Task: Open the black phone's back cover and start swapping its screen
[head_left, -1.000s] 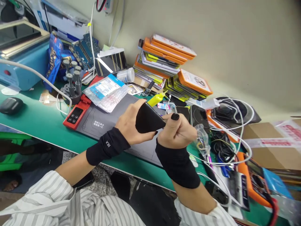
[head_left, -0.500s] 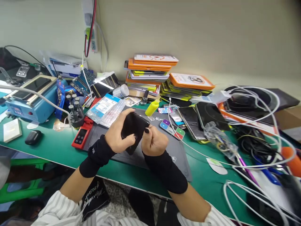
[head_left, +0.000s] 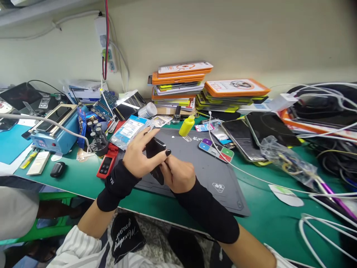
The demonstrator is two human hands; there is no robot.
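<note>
My left hand (head_left: pixel 140 155) wraps around a black phone (head_left: pixel 154 148), which is tilted over a dark grey work mat (head_left: pixel 195 175). Fingers lie along its far side, and the thumb with a dark nail reaches across its near face. At the phone's right edge is my right hand (head_left: pixel 180 172), its fingers curled in and its fingertips close under my left thumb. Whatever those fingertips pinch is hidden. Black sleeves cover both wrists. A yellow bottle (head_left: pixel 186 125) stands on the mat beyond the hands, and a red device with buttons (head_left: pixel 106 163) lies left of them.
Stacked orange and yellow flat packs (head_left: pixel 181 82) stand against the wall. Two dark phones (head_left: pixel 242 137) and a white cable (head_left: pixel 251 175) lie at right. At left are a blue machine (head_left: pixel 55 130), a tool holder (head_left: pixel 99 139) and a black case (head_left: pixel 58 169). Another person's arm (head_left: pixel 55 208) shows lower left.
The camera view has shifted, so more of the mat shows. The phone has turned more edge-on, and my right hand has moved down along its edge, closer to my left thumb.
</note>
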